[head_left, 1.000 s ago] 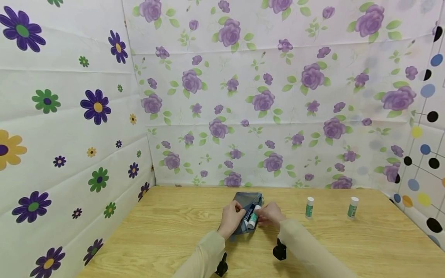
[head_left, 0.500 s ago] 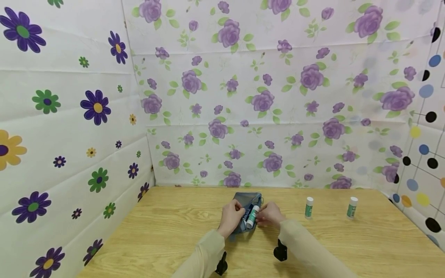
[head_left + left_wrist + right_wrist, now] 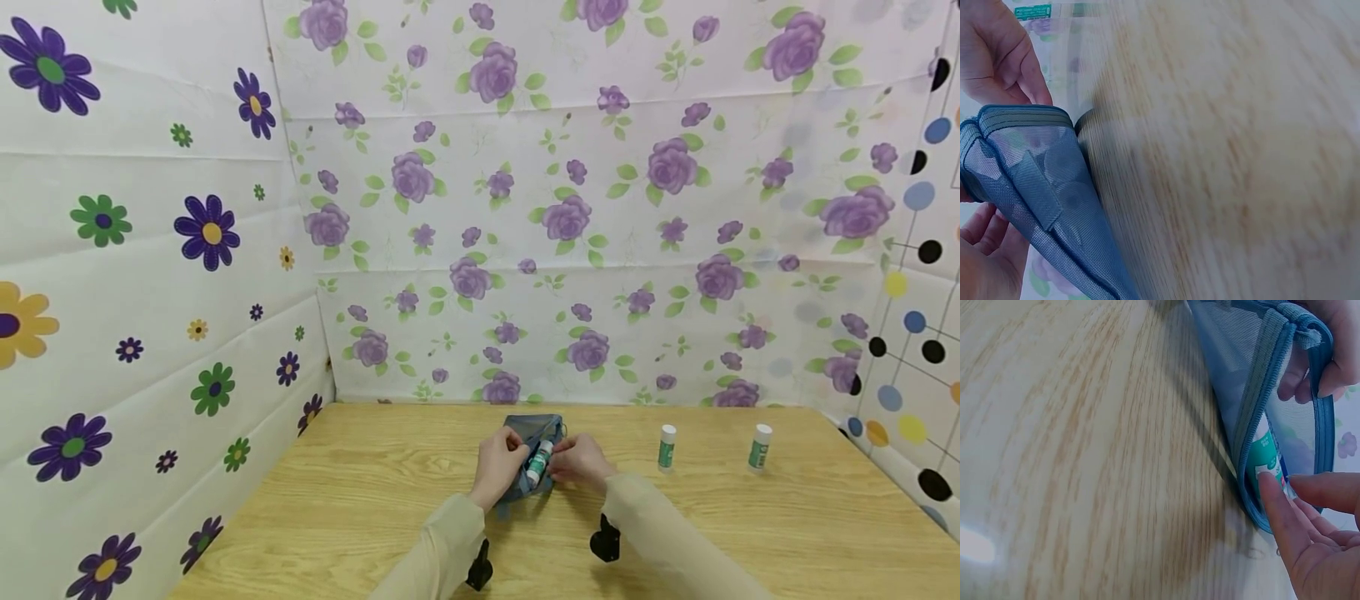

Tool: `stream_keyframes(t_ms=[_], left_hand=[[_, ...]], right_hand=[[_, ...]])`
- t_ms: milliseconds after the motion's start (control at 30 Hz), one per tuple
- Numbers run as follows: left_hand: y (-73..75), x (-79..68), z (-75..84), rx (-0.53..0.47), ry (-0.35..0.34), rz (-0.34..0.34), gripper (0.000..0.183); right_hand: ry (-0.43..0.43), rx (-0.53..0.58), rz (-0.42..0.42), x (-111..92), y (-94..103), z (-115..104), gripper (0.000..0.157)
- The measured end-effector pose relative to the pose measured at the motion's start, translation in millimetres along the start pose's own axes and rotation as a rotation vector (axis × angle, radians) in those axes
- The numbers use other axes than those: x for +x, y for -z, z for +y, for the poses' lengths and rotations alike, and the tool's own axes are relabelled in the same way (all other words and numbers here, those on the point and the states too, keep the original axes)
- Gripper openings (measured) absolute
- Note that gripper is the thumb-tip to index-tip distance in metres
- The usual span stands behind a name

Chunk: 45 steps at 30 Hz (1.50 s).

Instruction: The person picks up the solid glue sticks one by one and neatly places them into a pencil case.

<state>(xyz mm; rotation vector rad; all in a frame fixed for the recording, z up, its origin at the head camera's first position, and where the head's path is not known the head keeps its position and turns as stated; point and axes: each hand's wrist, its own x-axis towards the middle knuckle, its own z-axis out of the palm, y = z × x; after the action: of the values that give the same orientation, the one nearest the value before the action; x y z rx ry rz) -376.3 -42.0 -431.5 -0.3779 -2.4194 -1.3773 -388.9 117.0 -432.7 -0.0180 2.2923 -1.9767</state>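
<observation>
A blue mesh zip pouch [image 3: 517,425] lies on the table with its mouth spread open. My left hand [image 3: 498,468] grips one side of its rim, the fingers curled over the zipper edge in the right wrist view. Inside the mouth, a white-capped green glue stick [image 3: 538,463] lies slanted. My right hand [image 3: 581,461] holds that glue stick's near end; in the right wrist view a fingertip [image 3: 1270,484] presses on the green label and another finger stands at its other side. In the left wrist view the mesh wall [image 3: 1066,187] covers the contents.
Two more green glue sticks with white caps, one nearer [image 3: 667,447] and one farther right [image 3: 760,447], stand upright on the wooden table [image 3: 375,492]. Black wrist cameras hang below both sleeves. Flower-printed cloth walls [image 3: 480,325] border the table at the back and left.
The glue stick has shifted left and deeper into the pouch, my right fingers moving with it. The dark blue tube seen beside it earlier is now mostly covered. My left hand has hardly moved.
</observation>
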Motion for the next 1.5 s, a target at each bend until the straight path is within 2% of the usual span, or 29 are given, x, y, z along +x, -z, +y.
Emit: stream_keyframes(t_ms=[167, 467, 800, 1200, 1500], left_hand=[[-1.4, 0.9, -0.1, -0.002, 0.006, 0.002, 0.009], [-1.1, -0.8, 0.3, -0.039, 0.006, -0.009, 0.008], [0.0, -1.6, 1.5, -0.050, 0.008, -0.009, 0.007], [-0.8, -0.7, 1.7, -0.039, 0.008, -0.015, 0.007], [-0.1, -0.7, 0.5, -0.042, 0.024, -0.022, 0.006]], right_hand=[[0.029, -0.045, 0.020, -4.2, 3.7, -4.2, 0.024], [0.027, 0.021, 0.011, -5.6, 16.0, -9.8, 0.033], [0.049, 0.004, 0.003, -11.2, 25.8, -18.2, 0.026], [0.054, 0.028, -0.024, -13.7, 35.1, -24.9, 0.029], [0.058, -0.005, -0.035, -17.5, 36.6, -34.8, 0.031]])
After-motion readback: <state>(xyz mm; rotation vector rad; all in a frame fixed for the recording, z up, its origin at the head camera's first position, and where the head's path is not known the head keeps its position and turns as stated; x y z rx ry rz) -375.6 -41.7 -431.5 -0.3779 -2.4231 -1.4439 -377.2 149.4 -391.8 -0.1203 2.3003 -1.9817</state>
